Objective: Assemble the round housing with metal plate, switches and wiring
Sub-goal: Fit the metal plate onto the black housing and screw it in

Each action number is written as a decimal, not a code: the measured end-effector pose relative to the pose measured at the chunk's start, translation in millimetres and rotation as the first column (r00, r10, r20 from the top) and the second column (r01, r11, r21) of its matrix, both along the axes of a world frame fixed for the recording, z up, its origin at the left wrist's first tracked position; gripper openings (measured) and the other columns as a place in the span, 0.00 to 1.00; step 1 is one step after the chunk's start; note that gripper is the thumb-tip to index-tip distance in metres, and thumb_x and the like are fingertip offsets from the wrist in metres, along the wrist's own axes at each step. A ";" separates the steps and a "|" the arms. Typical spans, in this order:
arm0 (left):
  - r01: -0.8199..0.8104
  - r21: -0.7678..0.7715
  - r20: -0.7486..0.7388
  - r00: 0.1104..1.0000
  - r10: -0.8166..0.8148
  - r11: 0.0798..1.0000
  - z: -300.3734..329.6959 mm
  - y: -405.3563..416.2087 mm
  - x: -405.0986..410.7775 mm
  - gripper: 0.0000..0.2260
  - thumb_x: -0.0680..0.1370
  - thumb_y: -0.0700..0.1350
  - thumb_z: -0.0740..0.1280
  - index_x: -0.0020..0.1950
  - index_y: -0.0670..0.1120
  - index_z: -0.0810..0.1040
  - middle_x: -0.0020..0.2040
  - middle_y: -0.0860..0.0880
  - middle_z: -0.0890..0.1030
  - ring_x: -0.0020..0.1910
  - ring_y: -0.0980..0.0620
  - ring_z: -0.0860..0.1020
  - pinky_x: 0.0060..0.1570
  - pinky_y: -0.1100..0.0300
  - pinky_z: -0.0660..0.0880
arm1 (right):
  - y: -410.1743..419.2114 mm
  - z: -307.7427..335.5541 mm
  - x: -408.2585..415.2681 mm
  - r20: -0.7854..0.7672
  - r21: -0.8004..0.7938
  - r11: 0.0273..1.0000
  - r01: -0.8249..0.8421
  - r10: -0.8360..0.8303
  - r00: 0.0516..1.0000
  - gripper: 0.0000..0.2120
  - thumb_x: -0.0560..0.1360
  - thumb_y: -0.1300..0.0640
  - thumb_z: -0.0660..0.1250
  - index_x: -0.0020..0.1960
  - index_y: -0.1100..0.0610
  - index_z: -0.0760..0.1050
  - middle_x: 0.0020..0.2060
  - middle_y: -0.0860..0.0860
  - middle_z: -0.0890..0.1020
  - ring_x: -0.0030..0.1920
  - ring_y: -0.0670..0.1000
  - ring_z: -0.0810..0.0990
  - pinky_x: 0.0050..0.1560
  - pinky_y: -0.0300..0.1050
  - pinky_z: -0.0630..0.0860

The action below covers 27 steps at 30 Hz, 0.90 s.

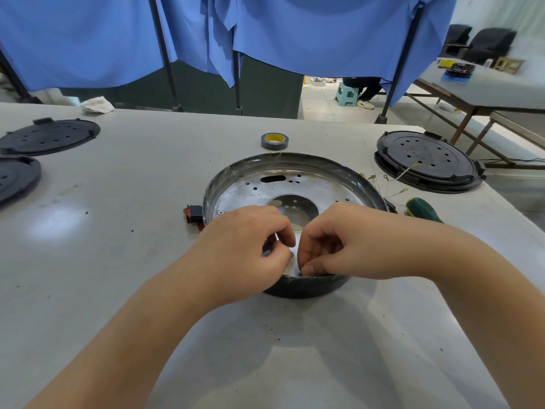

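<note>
Both bare forearms reach forward from the bottom corners and converge at the centre. The left hand is curled with its knuckles up, thumb and forefinger pinched together at its inner side. The right hand sits just beside it, nearly touching, fingers bent downward and fingertips pressed low. What the fingers pinch is too hidden to tell.

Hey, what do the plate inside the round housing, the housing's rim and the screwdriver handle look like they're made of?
Plate: bare metal, likely steel or aluminium, with a dull scuffed silver sheen and punched holes. Housing rim: dark and glossy, probably plastic, though coated metal is possible; a clear film seems to wrap it. Screwdriver handle: green, probably moulded plastic or rubber.
</note>
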<state>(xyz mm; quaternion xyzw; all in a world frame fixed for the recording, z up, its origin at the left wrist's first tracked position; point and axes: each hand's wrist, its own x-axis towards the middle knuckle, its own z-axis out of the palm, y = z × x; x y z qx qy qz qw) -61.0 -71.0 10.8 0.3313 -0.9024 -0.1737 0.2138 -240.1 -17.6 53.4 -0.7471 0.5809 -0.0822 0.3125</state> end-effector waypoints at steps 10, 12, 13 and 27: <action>0.003 -0.001 0.000 1.000 -0.003 1.000 -0.9 -0.7 -0.3 0.11 0.70 0.49 0.57 0.43 0.55 0.79 0.40 0.58 0.78 0.43 0.59 0.75 0.40 0.62 0.72 | -0.8 -2.3 0.7 -0.035 -0.029 0.999 0.015 -0.016 0.999 0.06 0.73 0.50 0.71 0.38 0.45 0.78 0.28 0.39 0.78 0.31 0.38 0.75 0.33 0.30 0.71; -0.001 -0.002 -0.007 1.000 0.001 1.000 -1.1 -0.7 -0.3 0.11 0.70 0.49 0.57 0.43 0.55 0.79 0.40 0.58 0.79 0.43 0.59 0.75 0.40 0.62 0.72 | -0.5 -2.7 0.7 -0.039 -0.030 0.999 0.018 -0.019 0.999 0.06 0.73 0.50 0.71 0.38 0.46 0.78 0.28 0.38 0.77 0.30 0.38 0.75 0.33 0.30 0.70; -0.001 -0.004 -0.007 1.000 0.001 1.000 -1.2 -0.7 -0.3 0.11 0.70 0.48 0.57 0.43 0.55 0.79 0.40 0.58 0.79 0.43 0.59 0.75 0.40 0.62 0.72 | -0.4 -2.6 0.8 -0.041 -0.030 0.999 0.020 -0.021 0.999 0.06 0.73 0.50 0.71 0.38 0.46 0.78 0.28 0.38 0.77 0.30 0.38 0.74 0.32 0.30 0.70; -0.009 0.011 0.008 1.000 0.009 1.000 0.7 0.9 -0.6 0.10 0.70 0.49 0.57 0.42 0.55 0.78 0.39 0.57 0.78 0.42 0.58 0.75 0.40 0.61 0.72 | -2.0 1.1 4.6 -0.142 -0.029 1.000 -0.006 0.002 0.990 0.06 0.75 0.49 0.69 0.39 0.45 0.78 0.30 0.40 0.80 0.31 0.39 0.76 0.32 0.31 0.70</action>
